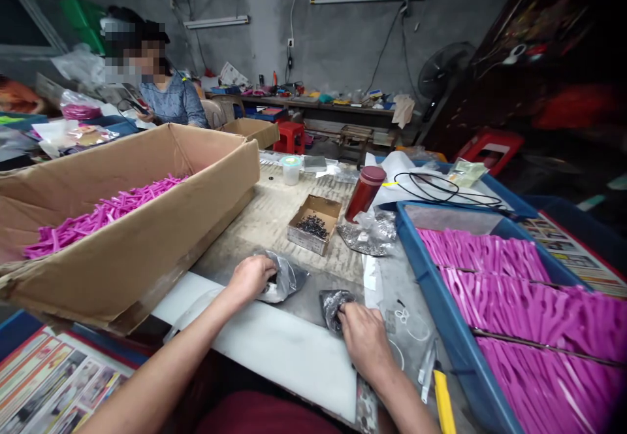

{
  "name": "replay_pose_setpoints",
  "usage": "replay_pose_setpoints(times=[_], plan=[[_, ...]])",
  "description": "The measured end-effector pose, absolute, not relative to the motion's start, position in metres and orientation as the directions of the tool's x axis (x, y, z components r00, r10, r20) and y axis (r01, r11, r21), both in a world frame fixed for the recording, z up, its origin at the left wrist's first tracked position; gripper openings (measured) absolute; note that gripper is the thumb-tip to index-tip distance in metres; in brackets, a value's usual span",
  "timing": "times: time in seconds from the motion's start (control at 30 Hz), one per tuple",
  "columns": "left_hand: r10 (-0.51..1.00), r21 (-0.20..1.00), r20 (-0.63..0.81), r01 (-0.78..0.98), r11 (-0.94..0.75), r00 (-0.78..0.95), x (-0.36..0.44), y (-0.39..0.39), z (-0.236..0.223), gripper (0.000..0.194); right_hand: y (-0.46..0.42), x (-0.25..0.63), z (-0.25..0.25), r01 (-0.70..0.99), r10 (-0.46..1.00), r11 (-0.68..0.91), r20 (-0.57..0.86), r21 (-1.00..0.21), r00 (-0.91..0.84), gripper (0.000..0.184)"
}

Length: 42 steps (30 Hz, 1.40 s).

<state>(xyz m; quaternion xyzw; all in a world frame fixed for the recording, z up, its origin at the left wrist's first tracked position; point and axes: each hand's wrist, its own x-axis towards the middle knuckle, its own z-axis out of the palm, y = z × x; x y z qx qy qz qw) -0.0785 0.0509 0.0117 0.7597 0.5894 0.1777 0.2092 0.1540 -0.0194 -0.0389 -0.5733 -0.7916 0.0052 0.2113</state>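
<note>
1. Head view: left hand [253, 277] has its fingers curled into the mouth of a see-through plastic bag [294, 282], which lies just beyond it.
2. Right hand [365, 337] is curled narrow at the opening of a dark plastic bag [329, 302], touching it. Fingertips on both hands are tucked out of sight, so I honestly can't tell if either one's pinching anything.
3. Small carton [304, 240] with tiny dark pieces [313, 226] sits past both hands, roughly between them.
4. Big cardboard box [122, 257] with pink strips [108, 217] is left of the left hand.
5. Blue tray [438, 313] of pink pieces [519, 316] is right of the right hand; yellow-handled cutter [443, 401] lies near that wrist.
</note>
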Motion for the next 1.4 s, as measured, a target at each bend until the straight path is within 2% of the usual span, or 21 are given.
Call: replay_pose_setpoints(times=[0.2, 0.27, 0.33, 0.4, 0.47, 0.6, 0.73, 1.0, 1.4], plan=[[0.988, 0.687, 0.005, 0.717, -0.117, 0.156, -0.077, 0.048, 0.017, 0.019, -0.019, 0.155, -0.04, 0.88, 0.891, 0.37, 0.382, -0.297, -0.246, 0.022], [0.989, 0.767, -0.04, 0.639, -0.061, 0.142, -0.075, 0.046, 0.018, 0.022, -0.019, 0.155, -0.039, 0.873, 0.888, 0.374, 0.394, -0.314, -0.239, 0.022], [0.981, 0.888, -0.134, 0.456, 0.057, 0.139, -0.073, 0.043, 0.019, 0.024, -0.019, 0.155, -0.038, 0.865, 0.887, 0.376, 0.399, -0.332, -0.232, 0.021], [0.96, 0.96, -0.226, 0.204, 0.192, 0.163, -0.07, 0.039, 0.019, 0.022, -0.019, 0.155, -0.037, 0.859, 0.888, 0.376, 0.401, -0.348, -0.226, 0.019], [0.943, 0.962, -0.27, 0.025, 0.27, 0.195, -0.066, 0.035, 0.021, 0.02, -0.02, 0.154, -0.036, 0.855, 0.892, 0.371, 0.396, -0.362, -0.22, 0.018], [0.923, 0.936, -0.291, -0.125, 0.329, 0.251, -0.058, 0.029, 0.024, 0.019, -0.021, 0.154, -0.033, 0.854, 0.906, 0.358, 0.362, -0.378, -0.22, 0.021], [0.912, 0.928, -0.296, -0.141, 0.345, 0.285, -0.049, 0.025, 0.024, 0.018, -0.022, 0.155, -0.029, 0.852, 0.931, 0.319, 0.306, -0.414, -0.2, 0.024], [0.925, 0.932, -0.299, -0.137, 0.336, 0.236, -0.029, 0.019, 0.019, 0.018, -0.024, 0.16, -0.025, 0.796, 0.965, 0.247, 0.219, -0.553, -0.148, 0.025], [0.897, 0.952, -0.273, -0.038, 0.304, 0.347, -0.015, 0.012, 0.011, 0.015, -0.026, 0.161, -0.022, 0.742, 0.968, 0.235, 0.223, -0.627, -0.117, 0.02]])
